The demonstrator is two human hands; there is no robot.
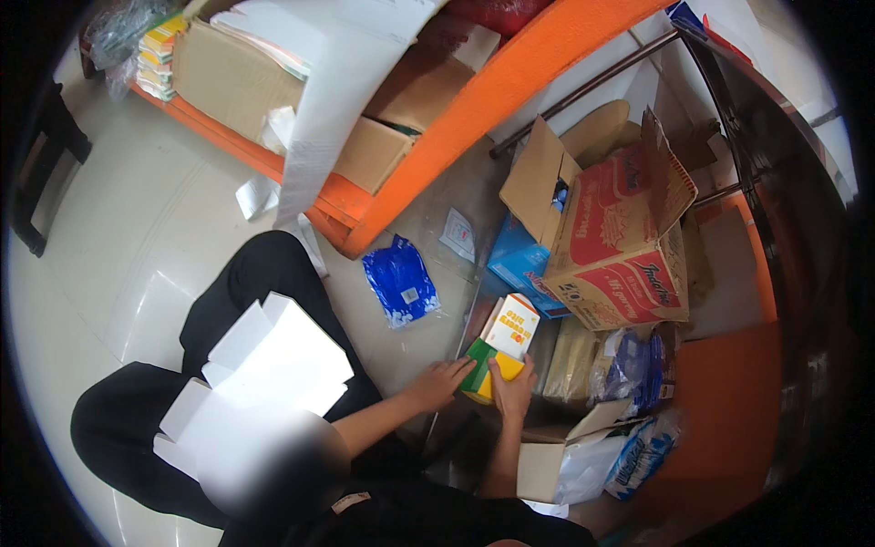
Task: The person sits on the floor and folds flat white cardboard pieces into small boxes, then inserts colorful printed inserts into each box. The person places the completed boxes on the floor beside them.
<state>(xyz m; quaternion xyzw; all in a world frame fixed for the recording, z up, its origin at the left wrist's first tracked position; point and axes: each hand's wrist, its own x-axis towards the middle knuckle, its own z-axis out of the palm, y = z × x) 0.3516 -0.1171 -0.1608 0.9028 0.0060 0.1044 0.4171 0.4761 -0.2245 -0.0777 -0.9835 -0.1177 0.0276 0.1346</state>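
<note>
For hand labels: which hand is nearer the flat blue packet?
Left: the left hand appears below-right of the flat blue packet; the right hand is farther right, gripping the box.

- You wear a black top (437,512), plain and dark, along the lower edge of the frame.
- A small, pale tan, oblong patch (351,502) shows on the black cloth at lower centre; its markings are too small to make out.
- Your left forearm (378,425) and right forearm (501,460) are bare; a blur hides where your left sleeve ends.
- Your left hand (441,383) and right hand (513,387) are bare too.
- Your trousers (239,294), left of centre, are black and loose-looking.
</note>
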